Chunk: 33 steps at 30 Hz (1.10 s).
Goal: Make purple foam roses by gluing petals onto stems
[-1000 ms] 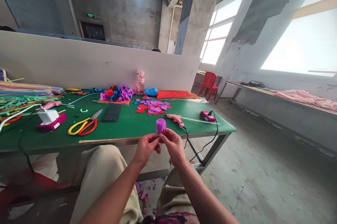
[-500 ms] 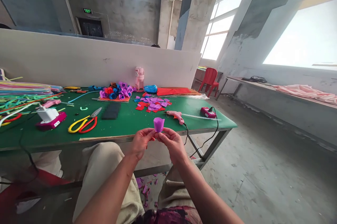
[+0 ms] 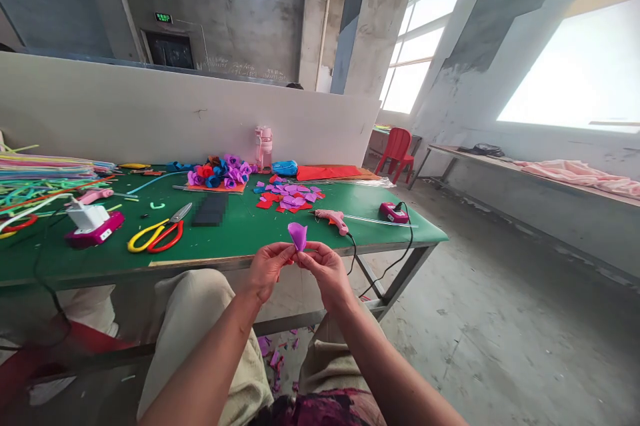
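Both hands meet in front of the green table's (image 3: 225,239) near edge. My left hand (image 3: 267,269) and my right hand (image 3: 327,273) pinch the base of a small purple paper flower (image 3: 298,235) between their fingertips. The flower's petal stands up above the fingers, tilted a little to the right. A pink glue gun (image 3: 333,218) lies on the table just beyond my right hand, with its black cord hanging over the edge.
Yellow and red scissors (image 3: 157,234), a black block (image 3: 211,209), cut purple and red petals (image 3: 287,198), finished paper flowers (image 3: 220,175), a pink bottle (image 3: 263,148) and coloured sticks (image 3: 45,176) lie on the table. A white partition stands behind. A red chair (image 3: 397,153) is at right.
The purple flower has been turned in the fingers: first a rounded bud, now an open petal leaning right. Both hands stayed at the table's edge, shifting slightly upward in view.
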Each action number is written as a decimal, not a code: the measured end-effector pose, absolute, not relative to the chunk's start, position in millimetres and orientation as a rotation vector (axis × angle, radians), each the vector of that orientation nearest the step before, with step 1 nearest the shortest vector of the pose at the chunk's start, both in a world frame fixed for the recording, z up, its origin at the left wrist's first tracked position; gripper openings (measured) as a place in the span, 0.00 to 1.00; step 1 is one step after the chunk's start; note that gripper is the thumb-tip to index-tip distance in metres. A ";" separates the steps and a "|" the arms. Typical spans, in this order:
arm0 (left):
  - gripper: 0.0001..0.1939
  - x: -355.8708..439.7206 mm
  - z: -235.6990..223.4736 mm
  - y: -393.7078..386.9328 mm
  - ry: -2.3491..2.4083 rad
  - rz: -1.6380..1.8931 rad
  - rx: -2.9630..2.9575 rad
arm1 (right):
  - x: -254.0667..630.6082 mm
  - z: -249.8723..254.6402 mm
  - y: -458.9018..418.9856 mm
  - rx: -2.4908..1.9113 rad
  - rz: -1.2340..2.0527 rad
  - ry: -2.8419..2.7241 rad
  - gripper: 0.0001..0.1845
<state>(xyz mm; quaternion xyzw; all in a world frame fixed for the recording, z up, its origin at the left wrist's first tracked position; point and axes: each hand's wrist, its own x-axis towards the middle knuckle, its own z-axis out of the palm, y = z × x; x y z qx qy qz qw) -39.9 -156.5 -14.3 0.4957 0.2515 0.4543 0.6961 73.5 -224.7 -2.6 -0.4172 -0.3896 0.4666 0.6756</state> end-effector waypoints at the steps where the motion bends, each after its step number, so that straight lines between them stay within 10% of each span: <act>1: 0.11 -39.9 -14.7 -156.4 0.559 1.010 1.098 | 73.6 -3.0 -224.5 -0.937 1.048 -0.880 0.15; 22: 0.11 -43.5 -8.5 -159.2 0.482 0.873 1.009 | 77.2 -5.0 -223.7 -1.030 1.011 -0.952 0.25; 33: 0.12 -43.8 -9.7 -157.1 0.546 0.941 1.058 | 79.0 7.6 -228.4 -1.180 0.793 -1.031 0.15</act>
